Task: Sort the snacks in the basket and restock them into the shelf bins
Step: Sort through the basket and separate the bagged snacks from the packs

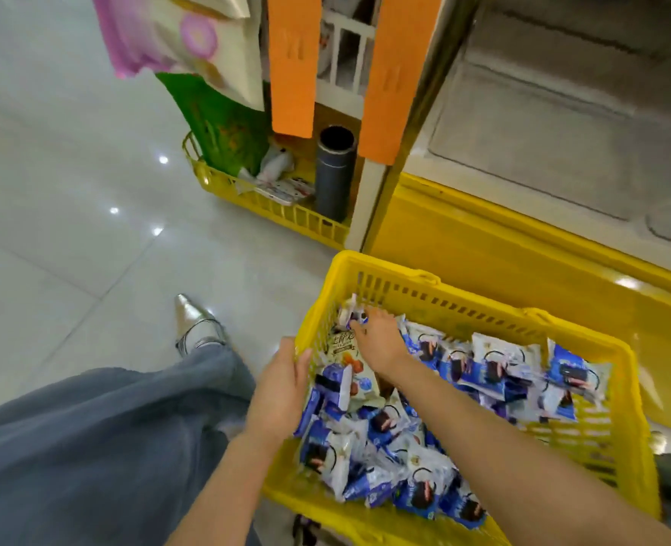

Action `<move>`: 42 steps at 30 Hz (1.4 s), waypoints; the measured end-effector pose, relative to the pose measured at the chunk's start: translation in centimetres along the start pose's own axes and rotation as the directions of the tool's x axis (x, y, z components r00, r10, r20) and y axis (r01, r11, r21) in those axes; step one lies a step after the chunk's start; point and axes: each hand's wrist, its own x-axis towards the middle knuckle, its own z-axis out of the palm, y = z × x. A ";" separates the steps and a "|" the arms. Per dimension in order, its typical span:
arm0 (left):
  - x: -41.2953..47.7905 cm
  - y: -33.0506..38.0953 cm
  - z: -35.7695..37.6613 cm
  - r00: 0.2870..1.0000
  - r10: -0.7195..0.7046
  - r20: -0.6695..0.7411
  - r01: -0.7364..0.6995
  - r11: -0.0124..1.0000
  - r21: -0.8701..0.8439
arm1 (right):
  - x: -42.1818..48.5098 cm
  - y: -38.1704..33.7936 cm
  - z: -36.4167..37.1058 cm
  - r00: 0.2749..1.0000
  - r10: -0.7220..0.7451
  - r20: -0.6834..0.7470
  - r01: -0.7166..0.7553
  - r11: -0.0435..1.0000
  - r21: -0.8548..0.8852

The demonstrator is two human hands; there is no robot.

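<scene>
I see the yellow basket [483, 305] on the floor, loaded with blue-and-white snack packets [385, 447]. My left hand [282, 384] grips the basket's left rim, fingers [304, 358] curled over the edge. My right hand [379, 333] reaches into the basket's far-left corner, fingers narrow, pinching a small packet [351, 313] that stands against the wall. Beyond the basket's far-left corner sits a second yellow basket [270, 208] holding a dark cylinder [335, 175].
</scene>
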 end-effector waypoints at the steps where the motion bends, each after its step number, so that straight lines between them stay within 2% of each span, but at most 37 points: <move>1: 0.2 -0.1 0.1 1.000 0.005 -0.017 -0.005 1.000 0.009 | 0.8 -0.3 0.2 0.999 0.036 -0.031 -0.036 0.999 -0.018; 4: 0.7 -0.5 0.3 1.000 0.016 -0.005 -0.016 1.000 -0.007 | 2.6 -0.9 0.9 0.994 0.082 -0.069 -0.094 0.976 -0.196; 6: 1.0 -0.6 0.3 0.999 0.037 -0.002 -0.037 0.999 0.006 | 3.4 -1.3 1.4 0.984 0.141 -0.114 -0.163 0.961 -0.225; 8: 1.4 -0.6 0.3 0.999 0.053 0.000 -0.053 0.999 0.012 | 3.9 -1.5 1.5 0.973 0.181 -0.146 -0.208 0.957 -0.204; 12: 2.3 -0.4 0.3 0.996 0.089 0.004 -0.089 0.993 0.082 | 3.8 -0.8 0.0 0.966 0.194 -0.171 -0.191 0.981 0.031; 16: 2.6 -0.1 0.3 0.996 0.091 -0.010 -0.089 0.984 0.156 | 1.2 0.8 -3.0 0.975 -0.066 -0.212 0.066 0.998 -0.008; 20: 2.2 0.6 0.3 0.992 0.056 -0.110 -0.002 0.898 0.441 | -3.8 1.9 -6.3 0.932 -0.351 -0.097 0.329 0.926 -0.186; 22: 1.7 1.3 0.1 0.982 0.079 -0.171 0.010 0.885 0.465 | -6.1 2.0 -7.3 0.909 -0.416 0.005 0.397 0.862 -0.314; 24: 1.0 2.6 -0.4 0.967 0.184 -0.176 -0.121 0.940 0.318 | -7.9 1.4 -8.0 0.887 -0.458 0.057 0.454 0.844 -0.284; 26: 0.1 4.0 -1.0 0.964 0.266 -0.024 -0.267 0.964 -0.022 | -8.9 0.3 -8.9 0.866 -0.498 0.031 0.498 0.858 -0.127; 28: -1.2 5.6 -1.6 0.936 0.292 0.194 -0.208 0.908 -0.364 | -9.4 -1.0 -9.8 0.857 -0.514 -0.033 0.515 0.857 0.029; 29: -1.7 6.0 -1.9 0.931 0.291 0.218 -0.160 0.866 -0.474 | -9.4 -1.7 -10.2 0.850 -0.523 -0.067 0.527 0.847 0.070; 31: -2.4 6.1 -2.7 0.947 0.271 0.173 -0.111 0.780 -0.616 | -9.3 -3.0 -10.4 0.834 -0.534 -0.137 0.550 0.825 0.129; 34: -2.9 5.5 -3.9 0.956 0.273 0.106 -0.146 0.758 -0.636 | -8.4 -4.2 -9.6 0.849 -0.490 -0.196 0.527 0.810 0.256; 37: -2.7 4.6 -4.5 0.984 0.177 -0.014 -0.153 0.805 -0.573 | -6.6 -4.1 -7.5 0.932 -0.258 -0.255 0.351 0.817 0.457; 39: -2.4 3.9 -4.5 0.994 0.076 -0.074 -0.105 0.806 -0.583 | -5.3 -2.8 -5.1 0.971 -0.086 -0.223 0.173 0.896 0.408; 42: -1.9 3.2 -4.5 0.988 0.002 -0.156 -0.091 0.817 -0.569 | -4.4 -0.5 -0.6 0.998 0.045 -0.046 -0.030 0.960 0.280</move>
